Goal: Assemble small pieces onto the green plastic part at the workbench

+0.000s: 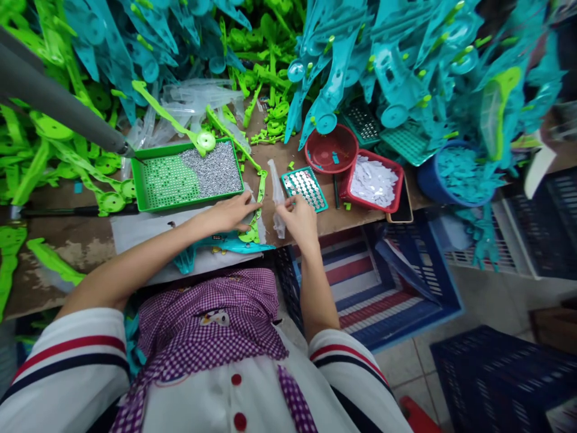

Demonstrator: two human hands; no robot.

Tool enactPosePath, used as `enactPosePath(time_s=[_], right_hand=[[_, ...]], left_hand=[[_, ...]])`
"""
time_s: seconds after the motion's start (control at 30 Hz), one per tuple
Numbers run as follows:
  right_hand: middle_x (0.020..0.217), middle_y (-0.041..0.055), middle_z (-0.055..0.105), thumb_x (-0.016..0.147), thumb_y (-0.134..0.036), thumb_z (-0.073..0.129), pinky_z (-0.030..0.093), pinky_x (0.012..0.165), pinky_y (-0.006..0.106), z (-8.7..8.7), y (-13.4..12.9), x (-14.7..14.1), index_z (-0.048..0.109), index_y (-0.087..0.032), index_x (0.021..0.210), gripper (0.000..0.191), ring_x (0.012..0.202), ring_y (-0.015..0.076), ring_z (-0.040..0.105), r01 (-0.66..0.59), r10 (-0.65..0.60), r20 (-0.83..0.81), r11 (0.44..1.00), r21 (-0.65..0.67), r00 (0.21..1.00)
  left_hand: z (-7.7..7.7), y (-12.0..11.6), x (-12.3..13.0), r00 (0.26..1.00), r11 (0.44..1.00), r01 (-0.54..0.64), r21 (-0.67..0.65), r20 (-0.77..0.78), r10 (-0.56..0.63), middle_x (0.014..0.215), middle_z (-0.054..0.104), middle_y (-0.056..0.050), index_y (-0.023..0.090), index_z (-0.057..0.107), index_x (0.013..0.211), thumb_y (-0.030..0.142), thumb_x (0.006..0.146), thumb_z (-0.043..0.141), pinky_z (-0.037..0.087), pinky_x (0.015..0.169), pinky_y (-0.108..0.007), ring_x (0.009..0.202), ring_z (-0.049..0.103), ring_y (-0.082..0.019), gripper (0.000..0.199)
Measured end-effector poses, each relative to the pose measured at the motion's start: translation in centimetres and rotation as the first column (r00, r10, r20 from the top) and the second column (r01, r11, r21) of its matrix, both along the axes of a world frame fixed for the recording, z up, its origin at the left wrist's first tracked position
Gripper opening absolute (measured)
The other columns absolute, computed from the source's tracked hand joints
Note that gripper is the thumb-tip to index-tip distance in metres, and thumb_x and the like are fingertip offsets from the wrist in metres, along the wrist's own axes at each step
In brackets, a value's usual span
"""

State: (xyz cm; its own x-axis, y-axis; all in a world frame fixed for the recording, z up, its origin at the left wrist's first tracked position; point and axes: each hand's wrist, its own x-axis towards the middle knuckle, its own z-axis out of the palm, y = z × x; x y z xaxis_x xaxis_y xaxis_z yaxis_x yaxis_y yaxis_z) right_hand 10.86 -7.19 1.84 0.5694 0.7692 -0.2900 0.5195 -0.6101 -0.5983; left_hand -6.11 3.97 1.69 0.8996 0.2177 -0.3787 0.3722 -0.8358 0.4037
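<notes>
My left hand (232, 213) reaches over the front of the bench, thumb and fingers apart, fingertips touching a long lime-green plastic part (261, 191). The lower end of that part meets a turquoise plastic piece (229, 244) lying on a pale sheet (135, 233). My right hand (301, 221) is closed in a pinch at the near left corner of a small teal tray (323, 207) of silver discs (304, 185). What sits in the pinch is too small to make out. A translucent plastic piece (276, 186) lies beside those fingers, partly covered by them.
A green tray (189, 204) of small metal pins stands left. To the right are a red bowl (331, 147), a red basket (372, 207) of white pieces and a blue bucket (430, 183). Turquoise and lime parts pile behind. Blue crates (451, 313) stand below.
</notes>
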Motion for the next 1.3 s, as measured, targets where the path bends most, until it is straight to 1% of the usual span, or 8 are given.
enactPosePath(time_s=[0.1,0.17,0.23,0.3,0.4,0.7,1.07,1.3], right_hand=[[0.067,-0.003,0.061,0.077,-0.046,0.065,0.042,0.058,0.025,-1.4,-0.9,-0.1,0.058,-0.019,0.102,0.037,0.057,0.0119,0.054,0.149,-0.035,-0.469,0.967,0.209,0.882],[0.06,-0.007,0.053,0.072,-0.052,0.069,0.032,0.046,0.021,-2.2,-1.2,-0.5,0.058,-0.019,0.101,0.045,0.046,0.0072,0.041,0.229,-0.043,-0.666,0.954,0.195,0.745],[0.054,-0.0094,0.046,0.066,-0.056,0.074,0.02,0.042,0.021,-2.7,-1.3,-0.9,0.058,-0.019,0.091,0.047,0.041,0.0046,0.028,0.261,-0.073,-0.733,0.954,0.147,0.676],[0.051,-0.0105,0.043,0.061,-0.055,0.077,0.016,0.041,0.021,-2.9,-1.3,-1.3,0.055,-0.02,0.081,0.046,0.04,0.0038,0.026,0.277,-0.109,-0.74,0.955,0.107,0.664],[0.05,-0.009,0.046,0.059,-0.049,0.08,0.023,0.044,0.02,-2.9,-1.0,-1.5,0.051,-0.02,0.074,0.043,0.044,0.0055,0.037,0.27,-0.124,-0.734,0.959,0.084,0.668],[0.055,-0.0063,0.053,0.06,-0.053,0.079,0.03,0.05,0.021,-2.7,-0.6,-0.1,0.052,-0.02,0.075,0.045,0.053,0.009,0.049,0.176,-0.041,-0.668,0.975,0.136,0.743],[0.049,-0.0106,0.045,0.063,-0.052,0.076,0.016,0.043,0.022,-2.8,0.0,0.5,0.05,-0.021,0.076,0.043,0.041,0.0043,0.028,0.082,-0.027,-0.69,0.995,0.048,0.724],[0.058,-0.0048,0.059,0.074,-0.05,0.066,0.035,0.058,0.024,-3.7,-0.5,0.1,0.051,-0.021,0.076,0.033,0.059,0.0126,0.054,-0.055,0.08,-0.418,0.996,0.074,0.905]], left_hand=[[-0.4,0.1,-0.1,0.999,1.0,0.01,-0.004,0.034,-0.01,0.134,0.046,-0.015,0.023,0.035,0.15,0.037,0.087,0.054,0.043,0.087,-0.037,0.107,0.052,-0.027,0.067],[-0.3,0.0,-0.1,1.0,1.0,0.008,-0.003,0.024,-0.007,0.134,0.046,-0.015,0.022,0.035,0.149,0.036,0.087,0.054,0.043,0.09,-0.038,0.111,0.051,-0.028,0.066],[-0.1,0.0,-0.1,1.0,1.0,0.001,-0.006,0.005,-0.001,0.134,0.046,-0.014,0.023,0.036,0.148,0.035,0.087,0.055,0.042,0.092,-0.037,0.114,0.05,-0.029,0.065],[0.2,-0.1,0.0,1.0,1.0,-0.006,-0.018,-0.004,0.005,0.134,0.046,-0.013,0.024,0.038,0.147,0.035,0.087,0.056,0.042,0.093,-0.037,0.116,0.049,-0.028,0.064],[0.2,-0.1,0.0,1.0,1.0,-0.016,-0.027,0.002,0.016,0.134,0.046,-0.013,0.024,0.04,0.146,0.034,0.087,0.056,0.044,0.092,-0.036,0.116,0.049,-0.028,0.062],[0.0,0.0,-0.1,0.999,1.0,-0.014,-0.027,0.036,0.015,0.134,0.047,-0.013,0.025,0.04,0.146,0.035,0.087,0.057,0.045,0.087,-0.036,0.116,0.05,-0.028,0.063],[-0.3,0.2,0.0,0.999,0.999,-0.017,-0.041,0.028,0.018,0.134,0.047,-0.012,0.025,0.041,0.146,0.035,0.085,0.059,0.043,0.087,-0.035,0.113,0.052,-0.028,0.064],[-0.9,0.2,-0.1,0.997,0.999,-0.022,-0.046,0.068,0.025,0.135,0.046,-0.012,0.025,0.042,0.144,0.035,0.085,0.059,0.044,0.09,-0.035,0.114,0.05,-0.027,0.062]])
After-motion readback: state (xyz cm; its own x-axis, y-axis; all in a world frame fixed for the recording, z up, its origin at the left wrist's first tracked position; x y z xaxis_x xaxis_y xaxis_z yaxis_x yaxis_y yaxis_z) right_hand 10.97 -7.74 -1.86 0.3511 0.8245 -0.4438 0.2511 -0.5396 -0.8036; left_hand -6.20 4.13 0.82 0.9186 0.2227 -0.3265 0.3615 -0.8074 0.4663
